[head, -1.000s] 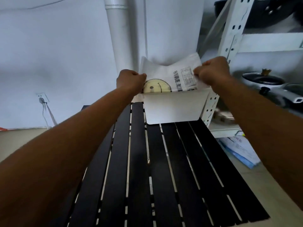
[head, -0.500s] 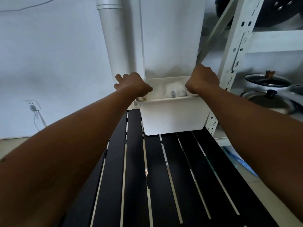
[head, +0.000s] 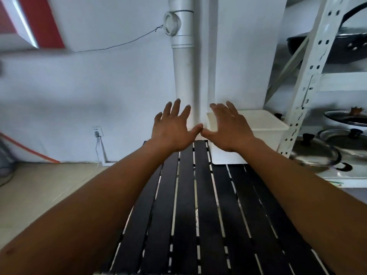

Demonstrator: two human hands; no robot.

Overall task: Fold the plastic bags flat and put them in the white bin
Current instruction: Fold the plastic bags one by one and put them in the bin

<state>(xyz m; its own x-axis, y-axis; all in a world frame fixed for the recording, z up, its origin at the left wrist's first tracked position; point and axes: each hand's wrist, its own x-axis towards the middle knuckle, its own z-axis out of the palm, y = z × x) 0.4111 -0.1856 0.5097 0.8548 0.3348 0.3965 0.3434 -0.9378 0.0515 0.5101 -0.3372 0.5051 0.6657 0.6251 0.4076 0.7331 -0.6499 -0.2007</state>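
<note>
The white bin (head: 266, 133) stands at the far right end of the black slatted table (head: 200, 215), against the wall. My left hand (head: 171, 128) is raised in front of the pipe, left of the bin, fingers spread and empty. My right hand (head: 228, 126) hovers in front of the bin's left part, fingers spread and empty, its thumb tip close to my left thumb. From this angle I see only the bin's rim and front wall; the plastic bags are not visible.
A white drain pipe (head: 182, 62) runs up the wall behind the table. A white metal rack (head: 309, 80) with pots and glass lids (head: 317, 153) stands right of the bin. A wall socket with a cable (head: 97, 132) is at the left, above the tiled floor.
Both hands let go of the printed plastic bag after pushing it down into the bin, then opened and drew back. The view tilted up, so the bin's inside no longer shows.
</note>
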